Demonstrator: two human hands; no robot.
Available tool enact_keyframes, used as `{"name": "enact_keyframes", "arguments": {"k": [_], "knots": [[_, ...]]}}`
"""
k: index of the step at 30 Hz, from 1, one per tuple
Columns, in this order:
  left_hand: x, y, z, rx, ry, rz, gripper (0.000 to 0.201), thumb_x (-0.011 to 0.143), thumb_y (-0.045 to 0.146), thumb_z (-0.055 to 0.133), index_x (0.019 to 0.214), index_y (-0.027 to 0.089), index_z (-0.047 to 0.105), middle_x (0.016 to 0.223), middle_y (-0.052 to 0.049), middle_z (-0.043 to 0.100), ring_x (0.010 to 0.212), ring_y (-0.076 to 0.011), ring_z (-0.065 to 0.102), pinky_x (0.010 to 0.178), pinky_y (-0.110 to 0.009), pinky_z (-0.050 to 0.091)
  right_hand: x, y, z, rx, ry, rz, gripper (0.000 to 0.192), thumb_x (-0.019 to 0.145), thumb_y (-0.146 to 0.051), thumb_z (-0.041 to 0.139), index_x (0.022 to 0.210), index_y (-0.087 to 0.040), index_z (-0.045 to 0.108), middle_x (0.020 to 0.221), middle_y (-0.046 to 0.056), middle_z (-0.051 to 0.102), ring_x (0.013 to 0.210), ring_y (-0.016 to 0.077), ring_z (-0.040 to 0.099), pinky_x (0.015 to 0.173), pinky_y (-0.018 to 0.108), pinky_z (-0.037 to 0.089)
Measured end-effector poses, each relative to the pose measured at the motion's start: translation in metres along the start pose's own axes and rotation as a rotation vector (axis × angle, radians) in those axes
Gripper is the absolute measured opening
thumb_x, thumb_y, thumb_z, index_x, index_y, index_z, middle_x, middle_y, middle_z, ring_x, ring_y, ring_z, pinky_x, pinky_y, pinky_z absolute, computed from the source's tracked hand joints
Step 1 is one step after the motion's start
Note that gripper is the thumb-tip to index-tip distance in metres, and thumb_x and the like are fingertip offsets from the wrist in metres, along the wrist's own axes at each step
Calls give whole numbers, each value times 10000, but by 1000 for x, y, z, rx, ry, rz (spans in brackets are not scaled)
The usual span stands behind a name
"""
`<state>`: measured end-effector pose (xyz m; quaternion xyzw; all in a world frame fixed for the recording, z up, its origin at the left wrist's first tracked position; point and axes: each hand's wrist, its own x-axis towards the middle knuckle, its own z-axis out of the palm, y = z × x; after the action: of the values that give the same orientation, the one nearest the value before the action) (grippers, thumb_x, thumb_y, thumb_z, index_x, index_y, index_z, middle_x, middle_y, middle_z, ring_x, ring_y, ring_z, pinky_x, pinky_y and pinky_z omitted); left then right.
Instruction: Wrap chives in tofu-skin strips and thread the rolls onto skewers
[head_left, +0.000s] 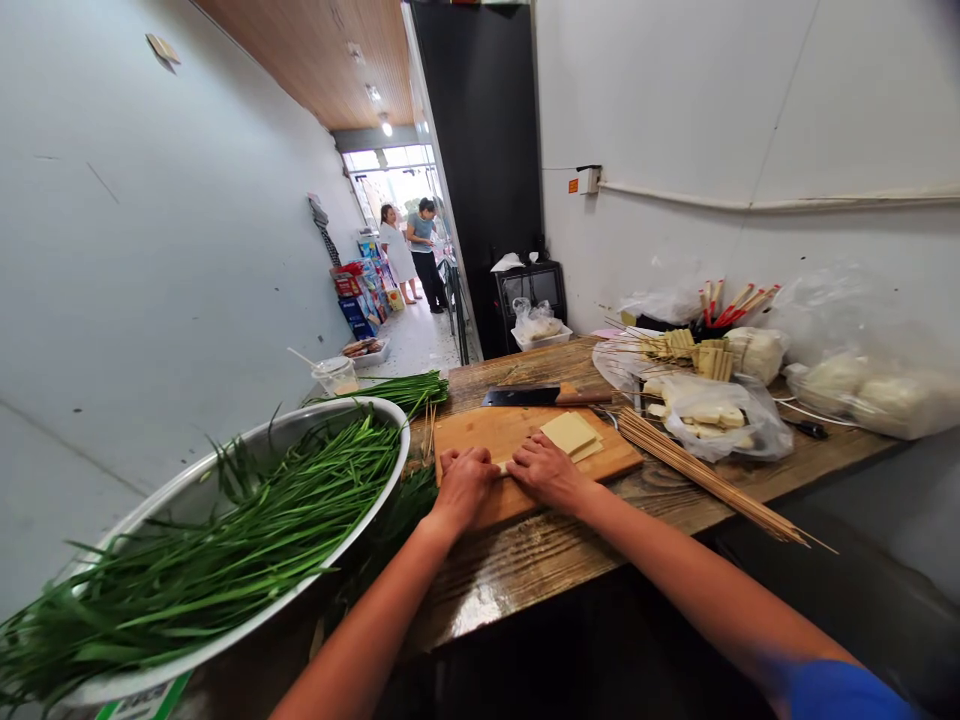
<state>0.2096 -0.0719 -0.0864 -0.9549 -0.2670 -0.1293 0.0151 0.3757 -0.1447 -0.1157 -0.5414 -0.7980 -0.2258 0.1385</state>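
Note:
Both hands are low over a wooden cutting board (469,430), their fingers curled and pressed down near its front edge. Between them shows a short piece of a pale tofu-sheet roll (505,468); my left hand (466,482) grips its left end and my right hand (546,470) its right end. Most of the roll is hidden under the fingers. Just beyond my right hand lies a small stack of square, pale yellow tofu sheets (568,434). A cleaver (525,396) with a wooden handle rests behind the board.
A large metal basin (401,440) of green chives (300,520) stands at left, with more chives (405,390) behind. Bamboo skewers (697,470) lie right of the board. Beyond them are a plastic bag of pale pieces (705,415) and skewered rolls (690,350). Two people stand far back.

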Motion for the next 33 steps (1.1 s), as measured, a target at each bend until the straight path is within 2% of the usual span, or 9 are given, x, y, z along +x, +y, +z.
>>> {"name": "enact_keyframes", "arguments": {"k": [4,7,11,17,22,29,33], "knots": [[1,1,1,23,-31,-61,261,849,202,438,725,188,667,761,-55,638,778,-179,550,772,-374,242,3,1,1,0,-55,21,251,906,-211,367,901,-148,610,825,74,589,853,186,477,870,366,280],[-6,7,5,83,75,-78,212,856,180,440,818,205,647,784,-45,652,830,-189,562,868,-417,217,7,2,2,26,-100,36,272,909,-235,361,863,-145,614,851,79,591,871,194,476,849,366,290],[-13,11,12,124,154,6,186,866,178,442,842,223,620,775,-17,648,881,-179,560,951,-430,164,10,4,3,43,-123,40,283,912,-242,353,861,-148,615,884,80,589,885,198,475,840,370,290],[-2,-3,13,34,79,12,204,854,183,460,805,228,653,774,-19,676,820,-178,577,898,-436,198,7,4,4,16,-83,59,263,914,-228,350,903,-152,602,875,76,588,864,192,476,848,366,289],[6,-12,11,-40,21,11,236,848,198,471,769,229,691,766,-31,683,792,-176,578,838,-391,235,4,7,4,46,-48,24,249,911,-239,365,925,-167,602,859,64,587,847,186,468,856,359,285],[-3,-17,19,-106,106,-4,230,869,273,465,921,274,689,882,-21,669,825,-146,556,778,-304,279,15,12,5,57,-163,11,226,880,-204,405,876,-142,622,850,81,592,845,193,471,814,344,300],[-4,-17,24,-55,173,-14,201,854,274,496,884,259,693,911,-33,654,852,-167,550,771,-309,291,18,12,1,58,-203,20,231,874,-189,401,891,-132,624,884,92,591,877,198,471,822,346,300]]}}
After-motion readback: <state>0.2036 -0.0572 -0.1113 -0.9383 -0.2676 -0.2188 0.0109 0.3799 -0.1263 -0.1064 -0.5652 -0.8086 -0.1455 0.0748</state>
